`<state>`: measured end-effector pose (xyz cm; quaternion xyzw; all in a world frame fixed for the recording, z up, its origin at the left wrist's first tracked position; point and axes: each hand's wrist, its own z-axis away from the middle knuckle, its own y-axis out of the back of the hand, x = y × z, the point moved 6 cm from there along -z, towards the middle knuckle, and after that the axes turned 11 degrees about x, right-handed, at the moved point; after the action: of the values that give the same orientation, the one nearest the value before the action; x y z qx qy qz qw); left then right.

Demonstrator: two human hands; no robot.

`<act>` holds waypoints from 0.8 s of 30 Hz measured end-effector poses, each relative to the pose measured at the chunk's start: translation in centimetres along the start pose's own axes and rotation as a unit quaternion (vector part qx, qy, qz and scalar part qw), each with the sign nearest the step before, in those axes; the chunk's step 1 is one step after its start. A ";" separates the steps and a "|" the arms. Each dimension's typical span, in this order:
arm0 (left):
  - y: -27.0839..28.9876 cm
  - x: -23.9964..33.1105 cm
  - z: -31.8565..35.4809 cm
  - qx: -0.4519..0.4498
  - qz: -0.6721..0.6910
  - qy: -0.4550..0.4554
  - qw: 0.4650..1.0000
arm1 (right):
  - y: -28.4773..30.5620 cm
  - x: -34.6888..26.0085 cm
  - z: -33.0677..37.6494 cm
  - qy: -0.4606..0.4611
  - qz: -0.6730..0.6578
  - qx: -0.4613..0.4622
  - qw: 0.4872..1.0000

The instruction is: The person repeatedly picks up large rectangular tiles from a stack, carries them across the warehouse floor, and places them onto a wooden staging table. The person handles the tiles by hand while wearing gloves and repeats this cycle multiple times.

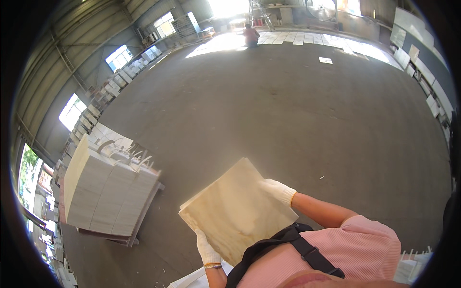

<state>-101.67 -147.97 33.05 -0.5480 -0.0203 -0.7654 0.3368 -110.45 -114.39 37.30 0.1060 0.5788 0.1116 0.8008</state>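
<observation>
In front of my chest is a square cream marble tile with soft brownish veins, tilted with one corner pointing away from me. Its far-left edge looks doubled, so a second tile may lie under it; I cannot tell. My left hand, in a white knit glove, is closed on the near-left edge. Along the right edge my right hand, gloved the same way, grips the tile. The fingertips of both hands are partly hidden beneath it.
At left, a large block of pale tiles stands on a pallet, with loose strap ends on top. Far off, a person crouches beside tiles laid in rows. One lone tile lies on the grey floor. Slabs line the right wall.
</observation>
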 end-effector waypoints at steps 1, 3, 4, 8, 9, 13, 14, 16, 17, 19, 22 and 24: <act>0.0 0.0 0.0 -0.005 0.008 0.003 1.000 | 0.1 -0.3 0.1 0.017 0.012 0.010 1.000; 0.1 0.1 0.0 -0.001 0.006 -0.004 1.000 | 0.2 0.1 0.1 -0.002 0.022 0.026 0.999; 0.1 0.2 0.0 0.002 0.005 -0.007 1.000 | 0.4 0.1 0.1 0.009 0.049 0.041 0.998; -0.1 0.1 0.1 -0.018 0.010 0.002 1.000 | 0.5 0.6 0.1 0.028 0.017 0.040 0.999; -0.1 0.1 0.1 -0.023 0.017 0.002 1.000 | 0.5 0.8 0.1 0.020 0.023 0.033 0.999; 0.1 0.3 0.4 -0.008 0.007 -0.008 1.000 | 0.3 0.9 0.4 0.013 0.007 0.011 1.000; 0.0 0.4 0.6 -0.014 0.012 -0.010 1.000 | 0.4 1.0 0.4 0.006 -0.001 0.016 1.000; -0.4 0.6 1.0 -0.022 0.017 -0.008 1.000 | 0.7 0.9 0.6 0.017 0.024 0.042 0.999; -0.4 0.7 1.3 -0.018 0.013 -0.008 1.000 | 0.8 0.8 0.8 0.026 -0.003 0.041 0.999; -0.8 1.0 1.7 -0.024 0.015 -0.016 0.999 | 0.9 0.8 1.0 0.028 0.009 0.036 0.999; -1.0 1.2 2.0 -0.031 0.011 -0.017 0.999 | 0.9 0.8 1.1 0.038 -0.004 0.019 0.999; -0.6 1.2 1.8 -0.011 -0.006 -0.026 1.000 | 0.7 1.1 1.0 0.013 -0.013 0.000 1.000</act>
<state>-100.71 -147.33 35.01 -0.5711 -0.0243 -0.7533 0.3253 -109.23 -113.44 36.83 0.0971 0.5905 0.1031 0.7945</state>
